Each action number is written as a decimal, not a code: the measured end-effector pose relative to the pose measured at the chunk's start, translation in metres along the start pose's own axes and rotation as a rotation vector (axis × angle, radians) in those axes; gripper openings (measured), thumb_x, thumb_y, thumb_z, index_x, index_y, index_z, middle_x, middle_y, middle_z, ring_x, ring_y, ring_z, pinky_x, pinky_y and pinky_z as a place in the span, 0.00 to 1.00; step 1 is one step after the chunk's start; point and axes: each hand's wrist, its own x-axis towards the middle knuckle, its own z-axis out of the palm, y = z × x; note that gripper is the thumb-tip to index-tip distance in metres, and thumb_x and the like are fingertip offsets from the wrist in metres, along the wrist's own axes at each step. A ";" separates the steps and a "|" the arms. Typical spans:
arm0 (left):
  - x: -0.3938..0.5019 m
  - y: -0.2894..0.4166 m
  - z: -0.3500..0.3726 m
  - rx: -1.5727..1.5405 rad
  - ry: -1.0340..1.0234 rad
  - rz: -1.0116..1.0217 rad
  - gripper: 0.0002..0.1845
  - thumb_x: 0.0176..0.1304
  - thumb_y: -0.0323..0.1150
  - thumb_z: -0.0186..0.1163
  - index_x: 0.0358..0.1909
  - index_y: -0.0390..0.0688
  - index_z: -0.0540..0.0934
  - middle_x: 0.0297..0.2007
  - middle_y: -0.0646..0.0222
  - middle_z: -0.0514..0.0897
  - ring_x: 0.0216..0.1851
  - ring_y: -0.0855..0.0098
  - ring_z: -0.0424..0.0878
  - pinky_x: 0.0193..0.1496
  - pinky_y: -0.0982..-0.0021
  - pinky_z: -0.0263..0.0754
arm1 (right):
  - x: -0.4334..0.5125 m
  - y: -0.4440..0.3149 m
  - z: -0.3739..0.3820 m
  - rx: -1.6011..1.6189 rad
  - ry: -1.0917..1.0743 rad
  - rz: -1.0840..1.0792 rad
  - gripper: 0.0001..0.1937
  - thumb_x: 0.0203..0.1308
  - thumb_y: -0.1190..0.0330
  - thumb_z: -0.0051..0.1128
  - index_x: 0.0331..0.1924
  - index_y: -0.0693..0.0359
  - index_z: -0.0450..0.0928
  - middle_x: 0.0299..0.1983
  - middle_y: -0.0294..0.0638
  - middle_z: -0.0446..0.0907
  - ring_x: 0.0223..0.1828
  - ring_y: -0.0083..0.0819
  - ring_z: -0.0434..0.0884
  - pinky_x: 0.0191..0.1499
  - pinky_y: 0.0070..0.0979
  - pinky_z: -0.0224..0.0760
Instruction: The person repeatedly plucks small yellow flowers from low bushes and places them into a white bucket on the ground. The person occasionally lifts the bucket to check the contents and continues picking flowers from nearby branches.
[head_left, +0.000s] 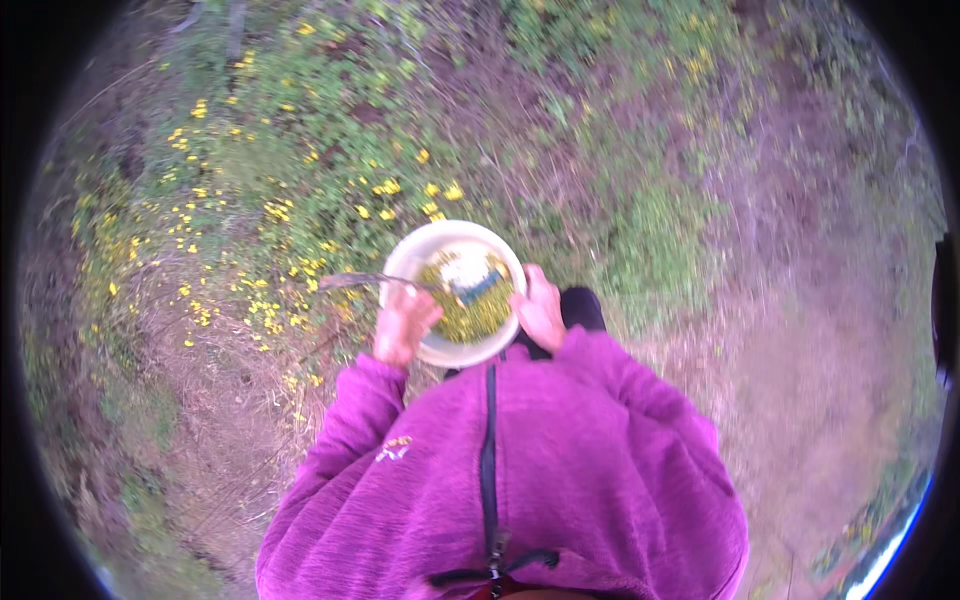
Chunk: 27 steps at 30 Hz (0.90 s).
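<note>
A round white bucket (430, 241) is held before my body, tilted so that its inside shows. Small yellow-green plant pieces (472, 319) lie in it, with a blue object (480, 286) among them. My left hand (407, 322) grips the left rim, and a thin brown stick or wooden handle (352, 280) crosses the rim at that hand; whether its fingers also hold the stick I cannot tell. My right hand (540, 307) grips the right rim, thumb on the inner side.
Yellow-flowering plants (277, 210) grow ahead and to the left. Green grass (660, 247) stands ahead on the right, beside bare brownish ground (802, 390). Dry stems and twigs lie at the lower left. A dark shoe or trouser leg (582, 307) shows beyond my right wrist.
</note>
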 end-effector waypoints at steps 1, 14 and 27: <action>-0.013 0.000 0.000 0.023 -0.038 0.052 0.15 0.66 0.35 0.54 0.48 0.34 0.72 0.43 0.57 0.78 0.44 0.61 0.79 0.46 0.61 0.79 | 0.000 0.001 0.001 -0.053 0.030 -0.023 0.22 0.48 0.71 0.53 0.50 0.67 0.69 0.37 0.54 0.80 0.40 0.47 0.81 0.45 0.37 0.73; -0.002 -0.018 -0.009 0.418 0.039 0.085 0.38 0.60 0.47 0.61 0.64 0.36 0.58 0.57 0.50 0.69 0.50 0.54 0.77 0.40 0.58 0.81 | 0.035 0.013 -0.041 0.157 0.113 0.072 0.20 0.50 0.81 0.51 0.51 0.69 0.68 0.43 0.47 0.79 0.44 0.31 0.78 0.49 0.28 0.71; 0.065 -0.069 0.170 0.729 -0.225 -0.126 0.25 0.56 0.23 0.55 0.58 0.36 0.67 0.46 0.53 0.80 0.44 0.60 0.82 0.45 0.63 0.81 | 0.028 0.121 -0.131 0.510 0.486 0.059 0.20 0.48 0.85 0.48 0.49 0.66 0.68 0.44 0.43 0.76 0.44 0.30 0.76 0.51 0.27 0.69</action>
